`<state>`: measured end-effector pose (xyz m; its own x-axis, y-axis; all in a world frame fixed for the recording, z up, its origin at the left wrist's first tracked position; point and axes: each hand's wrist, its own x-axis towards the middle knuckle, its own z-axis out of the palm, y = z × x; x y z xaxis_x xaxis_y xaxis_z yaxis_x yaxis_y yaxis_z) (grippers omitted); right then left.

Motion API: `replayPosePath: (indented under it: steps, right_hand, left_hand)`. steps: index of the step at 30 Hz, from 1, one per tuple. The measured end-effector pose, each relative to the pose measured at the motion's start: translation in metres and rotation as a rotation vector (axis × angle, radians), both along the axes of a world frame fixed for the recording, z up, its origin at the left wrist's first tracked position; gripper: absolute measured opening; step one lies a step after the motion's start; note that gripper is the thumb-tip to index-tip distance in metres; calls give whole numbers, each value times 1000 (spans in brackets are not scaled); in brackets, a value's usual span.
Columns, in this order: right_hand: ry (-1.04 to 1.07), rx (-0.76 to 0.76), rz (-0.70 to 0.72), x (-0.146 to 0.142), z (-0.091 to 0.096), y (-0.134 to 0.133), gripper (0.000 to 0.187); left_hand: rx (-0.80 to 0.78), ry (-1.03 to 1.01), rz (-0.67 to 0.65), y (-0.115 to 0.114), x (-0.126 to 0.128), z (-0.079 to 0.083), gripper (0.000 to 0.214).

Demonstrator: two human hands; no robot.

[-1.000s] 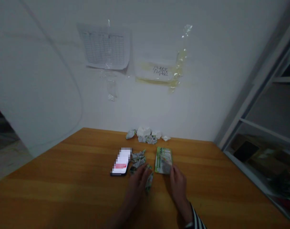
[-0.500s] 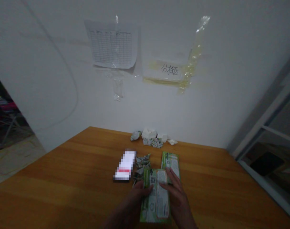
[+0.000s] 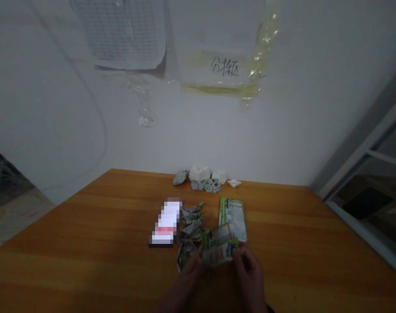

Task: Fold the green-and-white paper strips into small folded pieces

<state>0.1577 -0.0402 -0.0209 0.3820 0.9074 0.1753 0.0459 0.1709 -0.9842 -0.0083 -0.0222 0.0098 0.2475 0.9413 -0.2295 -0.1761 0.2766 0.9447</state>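
Near the bench [image 3: 87, 261] front, left hand [image 3: 192, 273] and right hand [image 3: 249, 273] pinch a folded green packet [image 3: 217, 245] in their fingers; a slipped pinch could drop it onto the crumpled wrappers [image 3: 191, 221] just beside.

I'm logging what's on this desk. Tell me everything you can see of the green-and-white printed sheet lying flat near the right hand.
The green-and-white printed sheet is a long rectangle with a green border and white panels of unreadable small print. It lies flat, slightly angled, on the wooden table. A folded printed piece, held by the right hand, covers its near end from view.
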Motion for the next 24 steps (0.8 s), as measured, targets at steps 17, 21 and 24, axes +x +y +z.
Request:
replayPosePath:
  steps: [17, 21, 24]
  right_hand:
    - [-149, -19, 273, 0, 17, -6, 20]
    - [-100, -76, 171, -4, 17, -8, 24]
    - [-6, -105, 141, -7, 19, -10, 28]
  left_hand:
    - [-43, 39, 53, -3, 4, 23, 46]
    - [-13, -53, 0, -6, 8, 26, 48]
    - [-3, -160, -29, -7, 9, 24, 44]
